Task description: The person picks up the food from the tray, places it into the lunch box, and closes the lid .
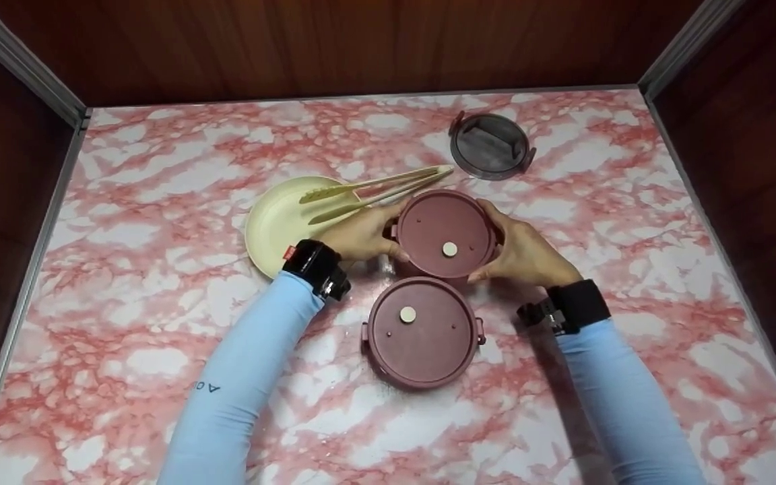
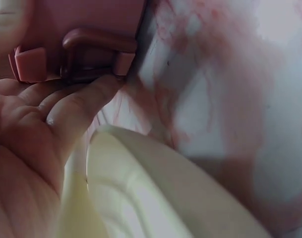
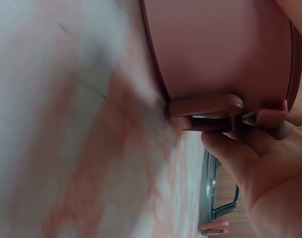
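Observation:
Both hands grip a round maroon lidded container (image 1: 443,225) from its two sides. My left hand (image 1: 360,236) has its thumb at the near side and its fingers beside the side handle (image 2: 98,39). On the opposite side my right hand (image 1: 529,252) holds with thumb and fingers spread around the wall, by the other handle (image 3: 205,105). The lid is on, with a small cream knob (image 1: 449,249). I cannot tell whether the base touches the table. Just nearer to me stands a similar maroon container (image 1: 422,353), also lidded, with a cream knob (image 1: 407,314).
Left of the held container lies a shallow cream-yellow dish (image 1: 254,232), close to my left wrist. Yellow tongs (image 1: 324,195) lie across its edge, their joined end pointing right. A dark round lid (image 1: 489,164) with clips and a bar handle lies farther back. Dark wooden panels (image 1: 361,47) border the marbled table (image 1: 159,417).

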